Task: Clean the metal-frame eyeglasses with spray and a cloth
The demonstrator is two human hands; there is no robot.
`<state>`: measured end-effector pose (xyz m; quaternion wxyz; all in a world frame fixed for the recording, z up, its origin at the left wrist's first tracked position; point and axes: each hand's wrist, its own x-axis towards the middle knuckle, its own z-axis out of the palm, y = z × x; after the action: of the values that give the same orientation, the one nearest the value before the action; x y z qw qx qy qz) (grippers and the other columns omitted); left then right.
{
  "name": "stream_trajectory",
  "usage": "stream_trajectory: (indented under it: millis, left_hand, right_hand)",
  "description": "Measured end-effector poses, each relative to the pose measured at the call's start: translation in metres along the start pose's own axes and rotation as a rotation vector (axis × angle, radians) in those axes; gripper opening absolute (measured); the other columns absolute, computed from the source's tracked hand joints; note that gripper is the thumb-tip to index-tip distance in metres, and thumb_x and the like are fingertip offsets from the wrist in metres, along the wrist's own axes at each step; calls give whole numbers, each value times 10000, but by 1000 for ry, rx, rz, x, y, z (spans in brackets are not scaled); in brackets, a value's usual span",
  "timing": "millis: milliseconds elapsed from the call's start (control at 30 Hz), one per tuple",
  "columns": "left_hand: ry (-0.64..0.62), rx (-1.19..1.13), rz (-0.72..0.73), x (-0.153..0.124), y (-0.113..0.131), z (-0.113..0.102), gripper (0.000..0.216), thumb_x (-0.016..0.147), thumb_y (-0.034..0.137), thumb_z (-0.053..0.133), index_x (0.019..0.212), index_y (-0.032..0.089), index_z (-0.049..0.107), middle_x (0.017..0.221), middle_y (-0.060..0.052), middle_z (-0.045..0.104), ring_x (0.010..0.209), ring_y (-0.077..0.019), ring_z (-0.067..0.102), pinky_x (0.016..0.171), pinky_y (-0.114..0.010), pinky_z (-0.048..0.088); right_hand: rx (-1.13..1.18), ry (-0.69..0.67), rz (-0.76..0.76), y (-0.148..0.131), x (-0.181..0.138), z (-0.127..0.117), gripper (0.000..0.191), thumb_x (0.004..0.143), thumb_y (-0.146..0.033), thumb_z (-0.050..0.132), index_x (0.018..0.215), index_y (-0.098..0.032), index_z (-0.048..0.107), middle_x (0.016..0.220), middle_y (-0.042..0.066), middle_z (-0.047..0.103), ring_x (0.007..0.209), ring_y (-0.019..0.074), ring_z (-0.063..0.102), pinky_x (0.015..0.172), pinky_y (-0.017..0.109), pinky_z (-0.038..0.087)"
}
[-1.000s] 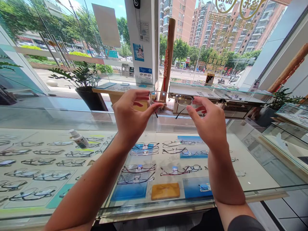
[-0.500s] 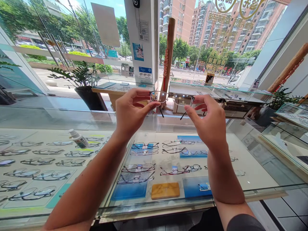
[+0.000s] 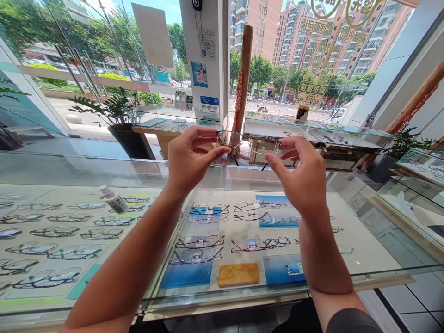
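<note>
A pair of thin-rimmed eyeglasses (image 3: 263,145) is held up between my two hands, above the far edge of the glass counter. My left hand (image 3: 190,157) pinches the left end of the frame between thumb and fingers. At the right end, my right hand (image 3: 301,171) grips it the same way. The temples point away and down, their dark tips showing below the lenses. Beneath my forearms lie rows of eyeglasses (image 3: 199,241) inside the glass display counter (image 3: 360,226).
A small white spray bottle (image 3: 114,200) stands on the counter at left. A yellow-brown case (image 3: 238,274) lies near the front edge. Beyond are a potted plant (image 3: 128,134), a wooden post (image 3: 244,69), further display cases (image 3: 347,132) and large windows.
The eyeglasses have tilted slightly, so their temple tips show a little higher and shifted. My hands stay at nearly the same place, both still holding the frame.
</note>
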<state>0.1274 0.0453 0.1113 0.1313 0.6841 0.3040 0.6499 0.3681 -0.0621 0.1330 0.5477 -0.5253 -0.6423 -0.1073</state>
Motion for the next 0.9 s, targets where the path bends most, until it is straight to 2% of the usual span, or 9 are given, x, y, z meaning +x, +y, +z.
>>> stream_trajectory:
  millis: [500, 900]
  left_hand:
    - [59, 62, 149, -3, -2, 0, 505, 796, 541, 1008, 1134, 243, 780, 1119, -71, 853, 1026, -252, 850, 682, -279, 687]
    - [62, 104, 181, -3, 1, -1, 520, 822, 595, 981, 1139, 236, 777, 1109, -71, 850, 992, -233, 846, 670, -275, 677]
  right_hand:
    - [-10, -33, 56, 3, 1, 0, 317, 955, -467, 758, 1182, -251, 715, 1164, 72, 832, 874, 240, 756, 811, 431, 548]
    - [-24, -51, 73, 4, 1, 0, 337, 961, -496, 747, 1191, -250, 721, 1171, 80, 838, 884, 250, 762, 808, 437, 548]
